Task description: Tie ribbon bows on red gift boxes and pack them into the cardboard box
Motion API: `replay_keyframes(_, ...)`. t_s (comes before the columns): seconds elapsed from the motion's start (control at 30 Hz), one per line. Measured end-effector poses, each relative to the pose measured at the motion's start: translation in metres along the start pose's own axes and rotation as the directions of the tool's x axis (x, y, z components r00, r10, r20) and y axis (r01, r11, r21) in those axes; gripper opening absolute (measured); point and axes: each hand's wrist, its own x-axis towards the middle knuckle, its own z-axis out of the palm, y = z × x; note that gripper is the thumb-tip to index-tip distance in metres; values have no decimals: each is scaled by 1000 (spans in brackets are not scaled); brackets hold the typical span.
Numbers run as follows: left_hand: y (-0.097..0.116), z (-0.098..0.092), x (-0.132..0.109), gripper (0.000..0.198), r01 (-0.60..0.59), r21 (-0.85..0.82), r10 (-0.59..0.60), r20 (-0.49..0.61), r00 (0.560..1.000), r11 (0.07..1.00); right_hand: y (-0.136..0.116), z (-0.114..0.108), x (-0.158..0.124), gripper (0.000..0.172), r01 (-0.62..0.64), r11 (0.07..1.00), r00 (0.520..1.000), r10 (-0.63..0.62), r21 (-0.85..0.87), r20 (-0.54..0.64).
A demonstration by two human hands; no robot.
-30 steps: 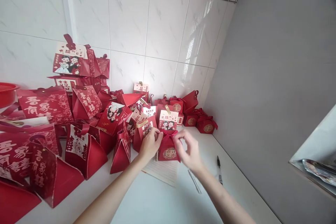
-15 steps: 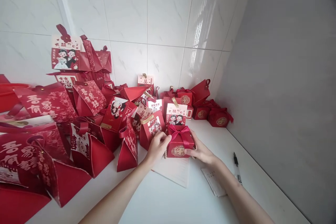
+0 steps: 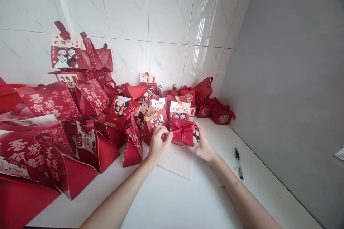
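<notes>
Red box (image 3: 190, 137) | in half-curled right hand (image 3: 203, 145) | just right of left hand (image 3: 160, 140), pinched closed on its bow (image 3: 184, 131)

Soft light, streaky glare on wall tiles (image 3: 129, 14), stretched edges, dark top-right corner

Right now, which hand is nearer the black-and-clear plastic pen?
Right. The right hand is left of the pen, holding the bow-tied red cardboard box; the left hand is farther, at the box's left.

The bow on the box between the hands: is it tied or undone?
Tied: the bow shows loops either side of a middle knot, on the red box in the right hand.
</notes>
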Motion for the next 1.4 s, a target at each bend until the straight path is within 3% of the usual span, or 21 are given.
replay_keyframes(0.17, 3, 2, -4, 23, -5, -20, 7, 86, 996, 1000, 4, -1, -1, 91, -21, 1000, 999, 20, -15, -32)
replay_keyframes(0.47, -4, 4, -6, 26, 218, 13, -217, 178, 960, 976, 16, -5, 0, 93, -53, 999, 998, 53, -3, 20)
replay_keyframes(0.57, -5, 5, -6, 27, 239, 0, -234, 202, 951, 971, 17, -5, 0, 93, -45, 999, 999, 45, -14, 23)
replay_keyframes(0.77, -6, 9, -12, 25, 207, 64, -216, 308, 927, 976, 14, -6, 0, 93, -57, 997, 998, 58, -48, 22)
replay_keyframes(1.07, -3, 3, -11, 18, -26, 241, -65, 361, 930, 970, 13, -6, -2, 90, -33, 998, 999, 34, -46, 12)
replay_keyframes(1.4, -8, 4, -12, 18, -71, 241, -20, 354, 935, 968, 16, -5, -2, 90, -14, 997, 1000, 15, -74, 16)
